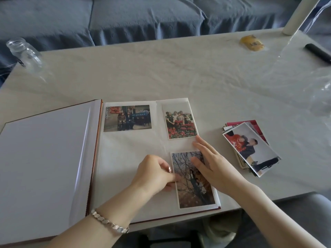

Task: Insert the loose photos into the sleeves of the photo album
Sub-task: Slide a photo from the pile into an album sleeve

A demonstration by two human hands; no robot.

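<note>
Album: photo album lies open on the worktop; left leaf blank white, right leaf holds clear sleeves.
Sleeved, top left: landscape group photo.
Sleeved, top right: portrait flower-bed photo, slightly tilted.
Task item: tree photo, portrait, at the lower right corner of the right leaf, below the flower-bed photo. How far it sits inside a sleeve cannot be told.
Left hand: fingers curled, pinching the tree photo at its left edge; silver bracelet on the wrist.
Right hand: flat and unclenched, straight fingers pressing on the tree photo's upper right part; fingertips reach the lower corner of the flower-bed photo.
Loose stock: stack of photos on the worktop, right of the album and apart from it, top print face up.
Far left corner: clear glass jar.
Far right: yellow packet, black marker, crumpled clear plastic.
Background: blue sofa behind the worktop.
</note>
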